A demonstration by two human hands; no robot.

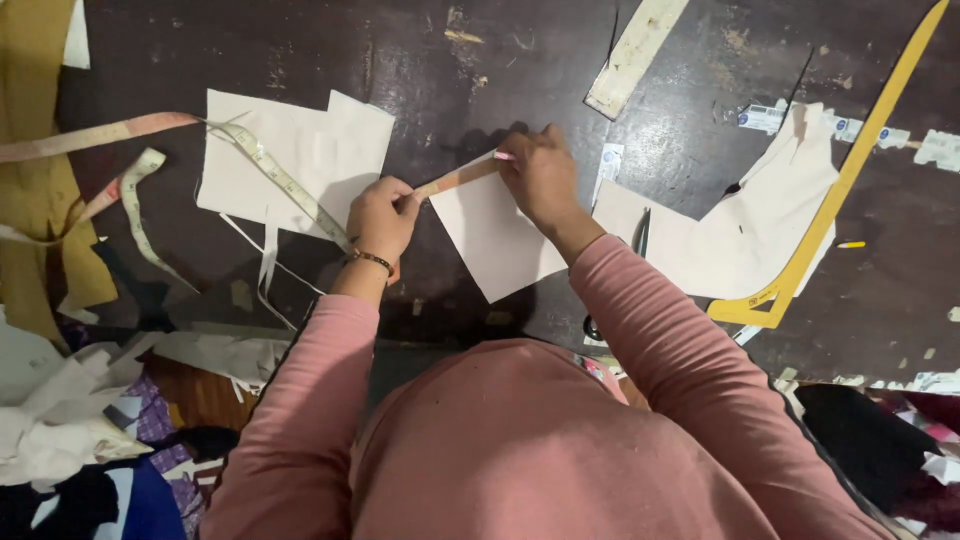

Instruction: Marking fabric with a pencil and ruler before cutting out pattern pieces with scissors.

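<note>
Both hands work close together over a dark, scuffed table, each closed on the same stretch of measuring tape. The left hand has its fingers curled shut, pinching the tape against the left corner of a small white square of cloth; a beaded bracelet sits on that wrist. The right hand is also closed, pressing the tape's other end onto the top edge of the square, and a small pink piece of chalk pokes out from between its fingertips. The tape runs taut and slightly tilted between the two hands, lying along the upper edge of the cloth, which sits flat on the table directly under and between them. From the left hand the rest of the tape trails away to the left across a larger white cloth piece. To the right of the right hand lies an L-shaped white cloth piece with a yellow curved ruler resting along its far side, and a dark pair of scissors lies just beside the right forearm
</note>
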